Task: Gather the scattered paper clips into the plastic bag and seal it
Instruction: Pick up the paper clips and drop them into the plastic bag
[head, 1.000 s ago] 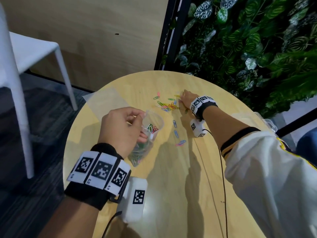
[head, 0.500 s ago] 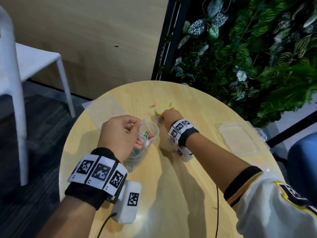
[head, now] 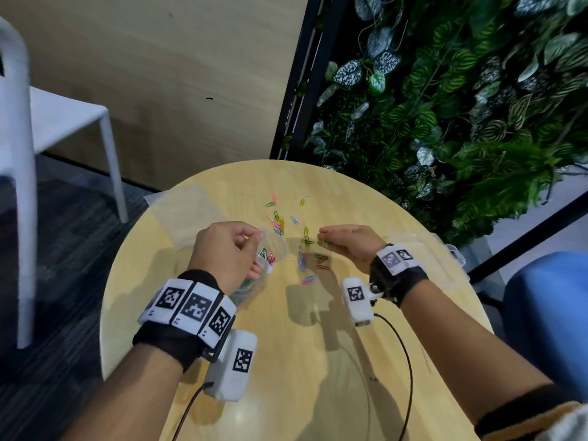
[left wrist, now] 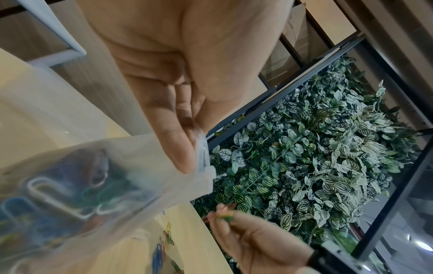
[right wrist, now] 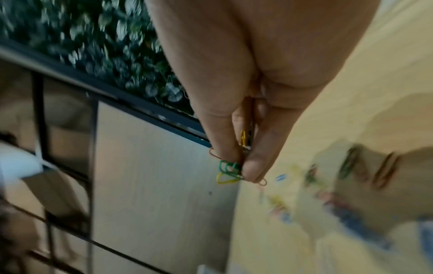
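My left hand [head: 229, 253] pinches the rim of a clear plastic bag [head: 270, 249] and holds its mouth open above the table; the bag [left wrist: 82, 185] has several coloured paper clips inside. My right hand [head: 346, 246] is lifted to the right of the bag and pinches a small bunch of paper clips [right wrist: 230, 170], green, yellow and orange, between thumb and fingertips. More loose paper clips [head: 280, 221] lie scattered on the round wooden table [head: 286, 361] beyond and between the hands.
A second flat clear bag [head: 184, 211] lies at the table's far left edge. A clear plastic box [head: 445, 249] sits at the right edge behind my right wrist. A white chair [head: 47, 122] stands left; a plant wall [head: 461, 106] rises behind.
My right hand left the far clip pile, came towards the bag, and now hovers to its right with clips pinched. The left hand kept the bag open in place.
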